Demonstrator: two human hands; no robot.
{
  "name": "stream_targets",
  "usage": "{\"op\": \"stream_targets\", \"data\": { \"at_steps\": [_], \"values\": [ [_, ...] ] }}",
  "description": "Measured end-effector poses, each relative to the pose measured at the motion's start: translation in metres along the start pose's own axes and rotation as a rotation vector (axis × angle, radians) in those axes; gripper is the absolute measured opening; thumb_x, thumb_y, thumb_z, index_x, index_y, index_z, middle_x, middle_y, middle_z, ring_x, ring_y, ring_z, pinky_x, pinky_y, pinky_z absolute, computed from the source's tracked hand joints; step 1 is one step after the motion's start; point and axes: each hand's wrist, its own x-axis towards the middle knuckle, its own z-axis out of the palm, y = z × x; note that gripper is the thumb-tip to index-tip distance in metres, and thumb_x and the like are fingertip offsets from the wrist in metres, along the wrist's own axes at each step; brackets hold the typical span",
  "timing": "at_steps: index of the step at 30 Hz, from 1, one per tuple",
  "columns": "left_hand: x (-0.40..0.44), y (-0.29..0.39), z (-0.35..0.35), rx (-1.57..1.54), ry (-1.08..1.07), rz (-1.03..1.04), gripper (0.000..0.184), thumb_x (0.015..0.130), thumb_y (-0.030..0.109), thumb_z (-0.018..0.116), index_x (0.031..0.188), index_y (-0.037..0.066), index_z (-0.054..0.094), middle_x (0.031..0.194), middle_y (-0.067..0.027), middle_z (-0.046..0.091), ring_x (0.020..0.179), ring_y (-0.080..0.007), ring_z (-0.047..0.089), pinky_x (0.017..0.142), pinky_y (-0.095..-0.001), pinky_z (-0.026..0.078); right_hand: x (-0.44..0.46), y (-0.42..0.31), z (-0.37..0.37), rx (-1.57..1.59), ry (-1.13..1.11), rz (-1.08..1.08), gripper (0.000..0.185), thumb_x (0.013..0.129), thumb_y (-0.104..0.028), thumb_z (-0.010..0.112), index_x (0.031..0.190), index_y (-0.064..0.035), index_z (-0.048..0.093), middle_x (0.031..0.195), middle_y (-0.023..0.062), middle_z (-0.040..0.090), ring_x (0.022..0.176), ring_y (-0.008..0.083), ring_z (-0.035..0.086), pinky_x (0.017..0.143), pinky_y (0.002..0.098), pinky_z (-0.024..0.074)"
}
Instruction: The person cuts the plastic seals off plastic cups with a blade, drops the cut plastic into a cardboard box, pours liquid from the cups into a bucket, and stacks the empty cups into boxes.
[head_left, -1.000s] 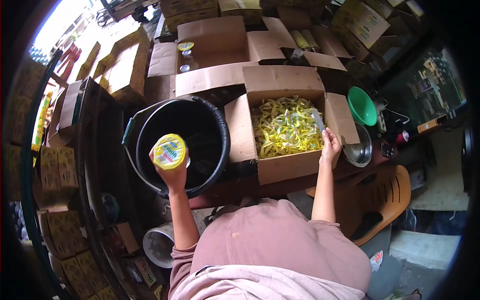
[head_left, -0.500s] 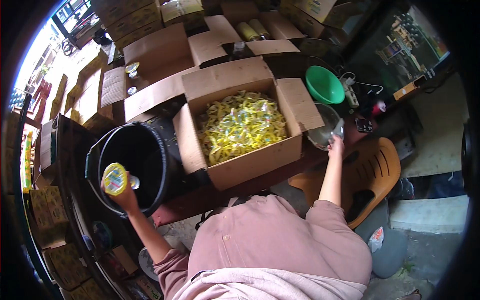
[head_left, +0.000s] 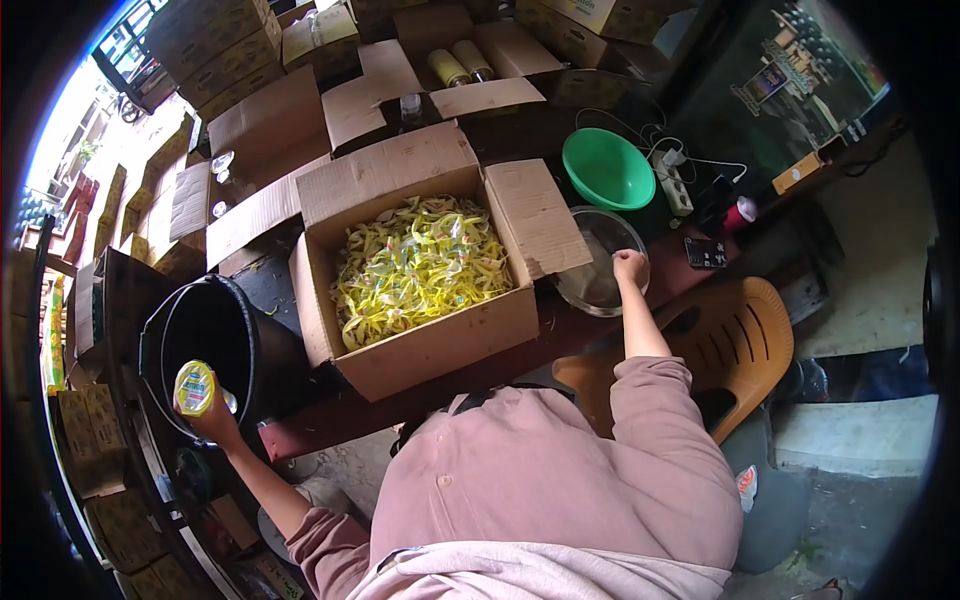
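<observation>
My left hand (head_left: 215, 420) grips a container with a yellow printed lid (head_left: 195, 388), over the near part of the black bucket (head_left: 235, 320). A clear round piece shows beside its fingers. My right hand (head_left: 630, 268) is closed over the metal bowl (head_left: 590, 295); what its fingers hold, if anything, cannot be made out. Between the hands stands an open cardboard box (head_left: 440, 345) filled with yellow and clear plastic strips (head_left: 425, 265). One of its flaps reaches over the bowl's left edge.
A green bowl (head_left: 608, 170) and a power strip (head_left: 672, 185) are behind the metal bowl. An orange chair (head_left: 735, 335) stands at the right front. Open cartons (head_left: 265, 125) are farther back, one with two yellow rolls (head_left: 460, 65).
The view has swung right, so the bucket and box sit farther left. My right hand has moved from the box to the metal bowl; the translucent piece it held no longer shows.
</observation>
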Motion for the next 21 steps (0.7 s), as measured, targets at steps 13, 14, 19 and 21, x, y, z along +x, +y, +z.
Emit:
{"op": "stream_targets", "data": {
  "at_steps": [13, 14, 19, 21],
  "values": [
    [-0.002, -0.018, 0.000, 0.111, -0.028, -0.007, 0.051, 0.064, 0.020, 0.077, 0.100, -0.003, 0.049, 0.097, -0.0149, 0.056, 0.090, -0.0275, 0.055, 0.082, -0.0361, 0.042, 0.012, 0.011, 0.029, 0.174, -0.215, -0.124, 0.016, 0.065, -0.012, 0.060, 0.079, -0.0110, 0.067, 0.079, 0.0115, 0.065, 0.078, 0.0271, 0.062, 0.072, 0.0345, 0.0479],
    [-0.002, -0.019, 0.000, 0.109, -0.026, -0.018, 0.051, 0.064, 0.020, 0.077, 0.100, -0.003, 0.049, 0.097, -0.0149, 0.056, 0.089, -0.0275, 0.055, 0.082, -0.0361, 0.042, 0.013, 0.013, 0.030, 0.214, -0.225, -0.122, 0.017, 0.064, -0.012, 0.061, 0.081, -0.0102, 0.067, 0.080, 0.0113, 0.065, 0.078, 0.0264, 0.062, 0.072, 0.0341, 0.0479],
    [-0.003, -0.027, 0.004, 0.045, -0.009, -0.056, 0.050, 0.064, 0.020, 0.077, 0.098, -0.003, 0.051, 0.096, -0.0148, 0.056, 0.089, -0.0273, 0.055, 0.082, -0.0357, 0.043, 0.035, 0.026, 0.046, 0.402, -0.330, -0.096, 0.024, 0.061, -0.011, 0.065, 0.085, -0.0065, 0.065, 0.079, 0.0099, 0.066, 0.077, 0.0233, 0.063, 0.072, 0.0319, 0.0477],
    [-0.004, -0.028, 0.004, 0.071, -0.002, -0.019, 0.049, 0.063, 0.020, 0.078, 0.098, -0.003, 0.052, 0.096, -0.0148, 0.056, 0.089, -0.0273, 0.056, 0.082, -0.0357, 0.043, 0.035, 0.018, 0.016, 0.278, -0.292, -0.117, 0.031, 0.059, -0.013, 0.070, 0.089, -0.0071, 0.064, 0.077, 0.0079, 0.066, 0.075, 0.0230, 0.063, 0.070, 0.0322, 0.0484]
  ]
}}
